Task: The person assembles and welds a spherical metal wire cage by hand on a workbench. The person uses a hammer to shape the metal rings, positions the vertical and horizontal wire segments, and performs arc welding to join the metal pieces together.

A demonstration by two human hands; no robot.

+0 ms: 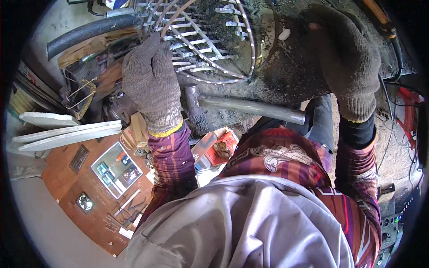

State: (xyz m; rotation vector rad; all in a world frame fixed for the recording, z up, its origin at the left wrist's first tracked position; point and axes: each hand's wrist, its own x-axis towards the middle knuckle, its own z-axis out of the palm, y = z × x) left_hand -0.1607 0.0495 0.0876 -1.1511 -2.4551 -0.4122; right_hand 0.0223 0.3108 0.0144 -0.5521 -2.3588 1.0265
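Note:
My left hand (153,82), in a grey knitted glove with a yellow cuff edge, is closed on the left side of a metal rod frame (210,47). This frame has several short crossbars and thin rods bent into a loop. Over the dark, gritty work surface (281,73) is my right hand (351,62), in a matching glove. Its fingers lie in shadow, so their grip is hidden. A pinkish spot shows at the glove's far end. Between my hands, a grey metal pipe (254,108) joined to a short upright tube (192,99) lies along the near edge.
A thick black tube (91,35) lies at the far left. White slabs (69,134) jut out below it, above a brown board (67,183). A brown-handled tool with a black cable (377,13) is at the far right. A red metal object (407,111) stands beyond my right arm.

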